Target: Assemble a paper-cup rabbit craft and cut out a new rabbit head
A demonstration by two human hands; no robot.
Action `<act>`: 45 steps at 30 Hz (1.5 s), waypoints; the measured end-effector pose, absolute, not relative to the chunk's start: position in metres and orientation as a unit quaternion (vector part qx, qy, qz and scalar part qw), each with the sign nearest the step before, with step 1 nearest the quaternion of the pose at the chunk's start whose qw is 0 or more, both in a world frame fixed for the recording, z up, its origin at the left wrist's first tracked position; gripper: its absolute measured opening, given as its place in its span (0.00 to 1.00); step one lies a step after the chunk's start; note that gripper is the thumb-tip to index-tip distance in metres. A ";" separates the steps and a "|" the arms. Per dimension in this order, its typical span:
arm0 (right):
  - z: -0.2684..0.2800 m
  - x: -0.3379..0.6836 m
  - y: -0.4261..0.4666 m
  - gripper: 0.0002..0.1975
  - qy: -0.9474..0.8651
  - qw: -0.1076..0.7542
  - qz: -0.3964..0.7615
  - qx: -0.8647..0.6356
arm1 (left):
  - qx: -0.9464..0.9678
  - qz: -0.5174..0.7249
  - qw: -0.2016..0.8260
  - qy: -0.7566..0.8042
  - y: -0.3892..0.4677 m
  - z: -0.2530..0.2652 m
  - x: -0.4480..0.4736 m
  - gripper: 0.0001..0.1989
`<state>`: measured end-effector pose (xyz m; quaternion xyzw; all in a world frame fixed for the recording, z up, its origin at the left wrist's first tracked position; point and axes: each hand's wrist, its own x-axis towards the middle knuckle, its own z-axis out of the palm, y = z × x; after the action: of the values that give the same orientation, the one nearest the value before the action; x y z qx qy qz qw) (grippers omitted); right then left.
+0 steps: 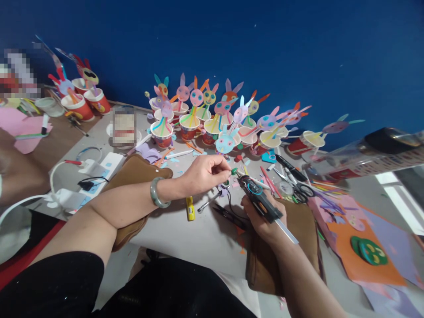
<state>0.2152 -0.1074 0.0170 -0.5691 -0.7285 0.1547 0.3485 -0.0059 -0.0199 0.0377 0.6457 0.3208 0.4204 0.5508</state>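
My left hand [207, 174], a bracelet on its wrist, pinches a small green piece [234, 171] between thumb and fingertips above the table. In my right hand [263, 223] is a black glue gun [260, 198], gripped by its handle, with a pale glue stick [286, 231] poking out of the back. The nozzle meets or nearly meets the green piece; I cannot tell whether they touch. Just beyond, a light-blue paper rabbit face [226, 140] stands before a group of red-and-white paper cups [162, 135]. Under my hands lie a silver pen [209, 202] and a yellow stick [190, 208].
Brown cushions [282, 260] lie beneath both forearms. Scissors [302, 191], coloured strips and orange paper [367, 260] with green discs [369, 250] are on the right. A white power strip [106, 172] with cables sits left. A large clear bottle [357, 161] juts in from the right.
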 end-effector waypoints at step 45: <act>0.074 0.174 -0.073 0.10 -0.812 0.436 -0.090 -0.377 | 0.509 0.119 0.839 0.150 0.021 0.070 -0.043 0.09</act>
<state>0.1741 -0.0731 0.0740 -0.3775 -0.8122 -0.0903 0.4356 -0.0430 0.0210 0.0702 0.5087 0.1505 0.1185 0.8393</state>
